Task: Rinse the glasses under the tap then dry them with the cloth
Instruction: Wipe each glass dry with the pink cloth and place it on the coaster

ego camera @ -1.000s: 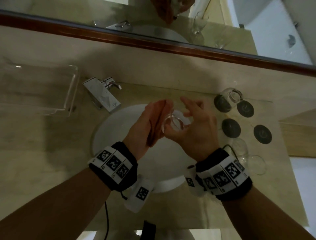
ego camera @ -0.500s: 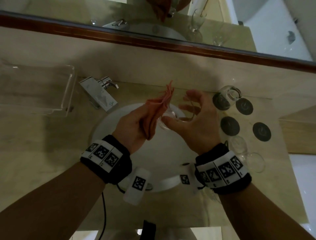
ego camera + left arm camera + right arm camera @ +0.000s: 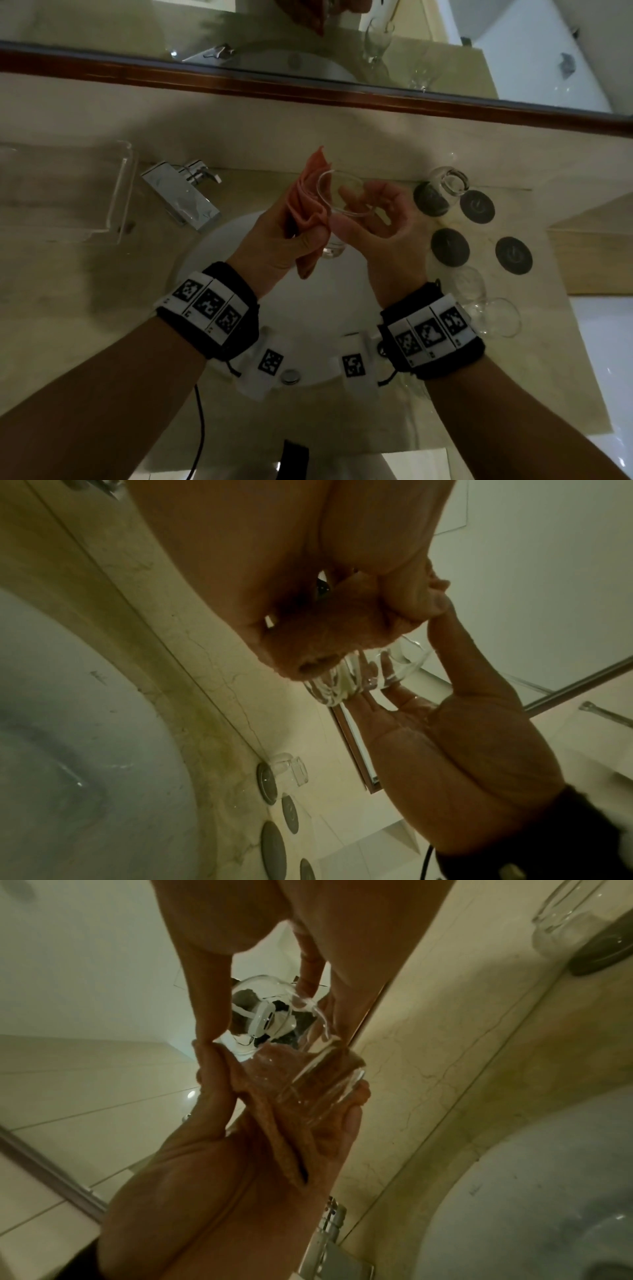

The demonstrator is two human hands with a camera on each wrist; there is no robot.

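Over the sink my right hand [image 3: 373, 216] grips a clear glass tumbler [image 3: 339, 205], mouth toward me, fingers curled round its far side and thumb on the near side. My left hand [image 3: 291, 236] pinches a folded salmon cloth [image 3: 308, 205] and presses it against the glass's left wall. From the left wrist, the cloth [image 3: 325, 637] covers the glass [image 3: 373, 674], with the right hand [image 3: 445, 723] beneath. From the right wrist, the cloth [image 3: 284, 1123] lies under the glass [image 3: 308, 1074], held by the left hand [image 3: 222, 1164].
A chrome tap [image 3: 181, 195] stands at the back left of the white basin [image 3: 308, 325]. A clear tray [image 3: 68, 192] lies left. At the right are dark coasters [image 3: 449, 246], an upturned glass [image 3: 442, 188] on one, and stemmed glasses [image 3: 486, 308] by the counter edge.
Both hands have lifted the glass and cloth farther from me over the basin. The glass has turned its mouth toward me, and the cloth now sticks up beside it.
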